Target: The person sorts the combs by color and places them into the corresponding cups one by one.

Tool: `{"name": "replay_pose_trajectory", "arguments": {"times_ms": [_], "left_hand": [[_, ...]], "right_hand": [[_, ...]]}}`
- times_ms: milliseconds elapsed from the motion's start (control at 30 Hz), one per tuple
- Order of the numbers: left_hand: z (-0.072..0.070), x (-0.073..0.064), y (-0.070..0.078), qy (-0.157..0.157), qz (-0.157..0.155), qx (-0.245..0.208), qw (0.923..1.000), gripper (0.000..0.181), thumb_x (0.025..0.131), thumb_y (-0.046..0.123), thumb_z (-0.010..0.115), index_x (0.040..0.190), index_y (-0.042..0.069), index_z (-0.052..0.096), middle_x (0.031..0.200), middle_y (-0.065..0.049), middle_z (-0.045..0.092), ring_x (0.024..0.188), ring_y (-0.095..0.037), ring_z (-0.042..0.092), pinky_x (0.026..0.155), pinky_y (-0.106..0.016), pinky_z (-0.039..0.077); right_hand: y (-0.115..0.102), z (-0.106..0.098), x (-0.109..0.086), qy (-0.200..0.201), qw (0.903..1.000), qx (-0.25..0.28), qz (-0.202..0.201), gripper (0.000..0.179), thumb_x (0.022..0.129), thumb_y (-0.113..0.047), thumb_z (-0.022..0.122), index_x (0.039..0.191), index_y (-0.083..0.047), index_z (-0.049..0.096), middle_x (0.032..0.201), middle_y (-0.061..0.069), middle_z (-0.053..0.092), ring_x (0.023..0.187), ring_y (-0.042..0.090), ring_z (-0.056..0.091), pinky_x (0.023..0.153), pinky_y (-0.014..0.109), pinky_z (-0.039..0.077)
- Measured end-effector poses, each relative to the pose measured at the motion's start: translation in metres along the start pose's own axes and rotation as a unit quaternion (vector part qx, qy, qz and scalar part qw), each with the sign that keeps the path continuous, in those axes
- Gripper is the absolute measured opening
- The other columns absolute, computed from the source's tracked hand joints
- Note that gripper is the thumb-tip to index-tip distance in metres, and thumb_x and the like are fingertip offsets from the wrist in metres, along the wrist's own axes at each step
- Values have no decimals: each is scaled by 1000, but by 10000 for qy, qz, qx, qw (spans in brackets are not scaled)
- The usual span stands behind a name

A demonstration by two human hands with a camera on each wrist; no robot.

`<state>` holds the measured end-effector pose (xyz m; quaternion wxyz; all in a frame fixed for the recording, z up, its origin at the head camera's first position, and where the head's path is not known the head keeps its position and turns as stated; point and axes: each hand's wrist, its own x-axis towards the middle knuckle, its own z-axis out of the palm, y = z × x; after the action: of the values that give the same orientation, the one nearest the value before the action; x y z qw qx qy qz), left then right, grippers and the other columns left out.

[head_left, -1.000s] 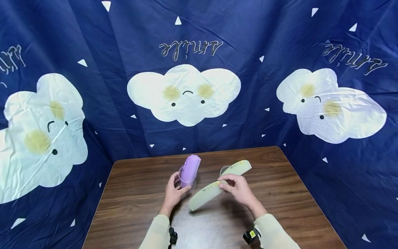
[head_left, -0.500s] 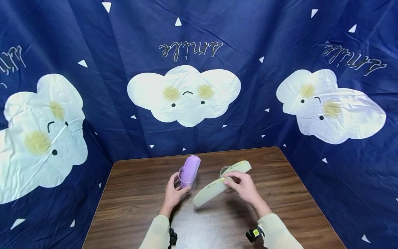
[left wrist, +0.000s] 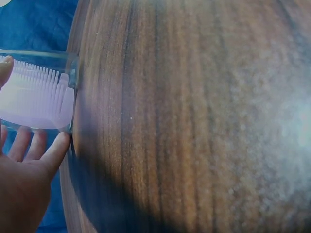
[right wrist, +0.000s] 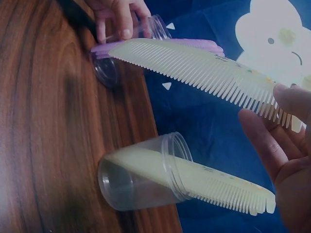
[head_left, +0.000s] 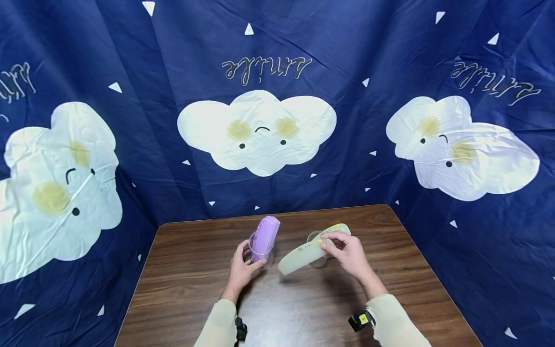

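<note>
My right hand [head_left: 350, 254] pinches one end of a pale green comb [right wrist: 194, 65] between thumb and fingers. The comb slants down to the left, its teeth facing down in the right wrist view. Just behind it a clear plastic cup [right wrist: 138, 177] stands on the table with a second pale green comb [right wrist: 228, 187] leaning out over its rim. My left hand [head_left: 242, 270] grips another clear cup [left wrist: 73, 68], thumb on one side and fingers on the other. Purple comb [head_left: 265, 233] stands tilted inside that cup, its upper end above the rim.
The brown wood-grain table [head_left: 195, 284] carries both cups near its far edge. A dark blue curtain [head_left: 151, 193] with white clouds and triangles hangs behind the table and along both sides.
My right hand has moved right and slightly away from me, carrying the pale green comb up toward the right-hand cup. My left hand and its cup have stayed in place.
</note>
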<state>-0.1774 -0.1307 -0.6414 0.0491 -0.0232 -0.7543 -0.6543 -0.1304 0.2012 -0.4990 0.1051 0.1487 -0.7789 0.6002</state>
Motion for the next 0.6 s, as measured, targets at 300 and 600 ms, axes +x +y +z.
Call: {"name": "replay_pose_trajectory", "arguments": {"times_ms": [300,600], "left_hand": [[0,0,2,-15,-5,-39,10000,84,75,5,91,146,4,46,148,-23,49,136,-43,49,108,-58,50],[1,-1,0,39,-11,-81,10000,83,75,3,91,145,5,47,147,-21,50,135,-42,49,108,-58,51]], "right_hand": [[1,-11,4,192,9989,434,35,24,89,5,75,111,11,68,109,33,66,81,13,73,67,46,65],[1,-19,4,396,9982,412,-161,25,88,8,75,110,14,67,106,34,66,81,7,71,63,39,66]]}}
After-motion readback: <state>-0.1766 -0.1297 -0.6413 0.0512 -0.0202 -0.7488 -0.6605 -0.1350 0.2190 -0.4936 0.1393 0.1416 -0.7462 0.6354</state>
